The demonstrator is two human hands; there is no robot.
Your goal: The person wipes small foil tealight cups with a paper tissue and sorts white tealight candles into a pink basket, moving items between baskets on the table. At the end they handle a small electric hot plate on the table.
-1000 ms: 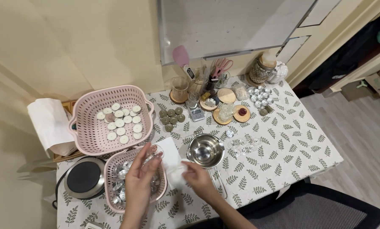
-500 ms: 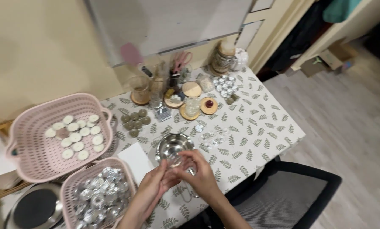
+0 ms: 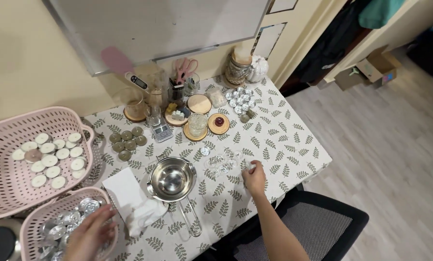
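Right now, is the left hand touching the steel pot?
Apart. The head view shows the left hand over the small pink basket of metal cups, with white paper between it and the steel pot.

left hand: low, fingers spread and loosely curled, palm down.
right hand: reached forward, fingertips pinched together, forearm extended.

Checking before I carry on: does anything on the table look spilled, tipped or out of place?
Nothing looks spilled or tipped. The crumpled white tissue lies loose beside the steel pot, and a few clear cups sit scattered near the right hand.
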